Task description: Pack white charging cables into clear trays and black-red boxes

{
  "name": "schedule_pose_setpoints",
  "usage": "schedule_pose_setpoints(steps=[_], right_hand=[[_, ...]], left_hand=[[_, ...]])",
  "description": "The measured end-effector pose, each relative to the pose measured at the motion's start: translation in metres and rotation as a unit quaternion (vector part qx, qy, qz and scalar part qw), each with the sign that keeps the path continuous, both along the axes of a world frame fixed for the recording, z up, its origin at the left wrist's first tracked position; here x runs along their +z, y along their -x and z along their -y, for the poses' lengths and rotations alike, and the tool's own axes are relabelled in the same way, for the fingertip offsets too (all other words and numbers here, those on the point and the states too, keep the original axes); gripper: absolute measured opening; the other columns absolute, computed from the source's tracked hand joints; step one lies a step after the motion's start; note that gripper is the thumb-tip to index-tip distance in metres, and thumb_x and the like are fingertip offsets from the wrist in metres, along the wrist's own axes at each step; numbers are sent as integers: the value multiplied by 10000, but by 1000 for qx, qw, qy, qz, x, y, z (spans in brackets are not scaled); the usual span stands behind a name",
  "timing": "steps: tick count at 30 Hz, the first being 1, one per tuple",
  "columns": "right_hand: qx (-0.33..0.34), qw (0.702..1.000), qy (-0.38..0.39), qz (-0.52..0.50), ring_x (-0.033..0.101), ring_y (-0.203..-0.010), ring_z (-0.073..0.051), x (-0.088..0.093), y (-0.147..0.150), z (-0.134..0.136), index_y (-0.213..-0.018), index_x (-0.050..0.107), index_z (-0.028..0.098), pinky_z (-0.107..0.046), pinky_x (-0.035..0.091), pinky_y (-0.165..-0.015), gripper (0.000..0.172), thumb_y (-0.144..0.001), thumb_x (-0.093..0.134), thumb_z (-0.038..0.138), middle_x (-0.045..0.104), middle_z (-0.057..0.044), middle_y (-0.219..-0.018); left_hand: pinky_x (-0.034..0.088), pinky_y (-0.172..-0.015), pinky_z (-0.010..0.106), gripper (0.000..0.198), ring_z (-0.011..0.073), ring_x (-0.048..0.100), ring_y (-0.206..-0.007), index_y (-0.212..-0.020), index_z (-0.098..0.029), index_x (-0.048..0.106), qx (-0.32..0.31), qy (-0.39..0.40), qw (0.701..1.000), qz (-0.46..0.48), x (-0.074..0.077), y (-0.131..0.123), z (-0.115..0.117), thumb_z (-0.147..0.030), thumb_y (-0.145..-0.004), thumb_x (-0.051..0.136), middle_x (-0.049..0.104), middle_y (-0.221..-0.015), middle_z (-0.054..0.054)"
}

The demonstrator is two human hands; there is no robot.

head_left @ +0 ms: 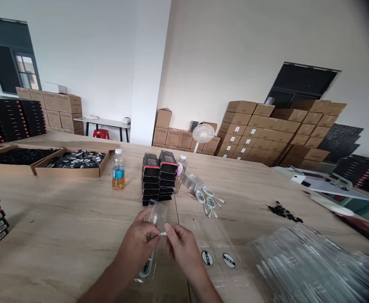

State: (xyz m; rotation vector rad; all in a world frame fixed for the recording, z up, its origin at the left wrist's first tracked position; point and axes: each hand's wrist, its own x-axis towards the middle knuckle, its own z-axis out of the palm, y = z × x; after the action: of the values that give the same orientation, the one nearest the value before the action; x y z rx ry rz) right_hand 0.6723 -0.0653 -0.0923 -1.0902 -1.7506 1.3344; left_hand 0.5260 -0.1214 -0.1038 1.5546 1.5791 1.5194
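Observation:
My left hand [140,235] is closed around a clear plastic package [159,212] above the table. Below that hand shows a coiled white cable [145,271], seen through the clear plastic. My right hand [183,244] pinches a small white cable end [162,234] between thumb and fingers, close to the left fingertips. Its curled lower fingers are partly hidden. Beside the right hand lie flat clear plastic packages with two oval black-and-white labels [207,258]. Several coiled white cables [208,200] rest farther back, next to a small stack of clear plastic [192,182].
Two stacks of black boxes [159,176] stand ahead, between a bottle of amber liquid [118,170] and another bottle [180,170]. Cardboard trays [72,170] hold black pieces at left. A clear plastic pile [314,265] and small black rings [284,211] lie at right.

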Motion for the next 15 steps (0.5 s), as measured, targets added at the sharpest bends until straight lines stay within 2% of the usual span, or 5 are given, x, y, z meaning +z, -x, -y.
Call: schedule_pose_setpoints(steps=[3,5,10,13,15], right_hand=[[50,995,87,12,385,-345,-97,-2,-2,-2,-644,547,215,-242,231,-372,460,-816,520,641,510,54,-461],[63,995,76,8,421,-379,-99,-1,-4,-1,-663,540,218,-236,257,-383,405,-825,544,589,533,51,-511],[99,962,-225,123,506,-542,-131,10,-12,8,-672,556,211,-262,361,-543,350,-941,468,418,541,23,-577],[153,892,-382,189,545,-626,-151,15,-18,13,-747,613,212,-277,359,-592,310,-968,459,365,612,-13,-679],[161,888,-392,179,566,-639,-151,15,-19,14,-791,635,213,-268,374,-598,264,-965,479,338,636,-20,-706]], left_hand=[[469,-910,376,187,307,497,-1312,-699,-262,755,1,-18,1000,-20,-2,2,1,-138,-766,633,737,-980,99],[452,-962,384,174,308,479,-1331,-698,-261,761,-2,-9,1000,-18,-1,4,1,-146,-761,647,714,-1131,101],[420,-1002,386,75,307,538,-1255,-674,-216,764,-63,87,991,79,9,15,4,-207,-727,712,563,-1392,104],[490,-742,305,104,225,652,-903,-679,-175,753,-220,156,950,159,13,25,8,-274,-668,786,699,-1021,83],[454,-611,261,160,160,603,-702,-659,-159,732,-279,171,922,207,13,27,8,-286,-623,822,665,-791,28]])
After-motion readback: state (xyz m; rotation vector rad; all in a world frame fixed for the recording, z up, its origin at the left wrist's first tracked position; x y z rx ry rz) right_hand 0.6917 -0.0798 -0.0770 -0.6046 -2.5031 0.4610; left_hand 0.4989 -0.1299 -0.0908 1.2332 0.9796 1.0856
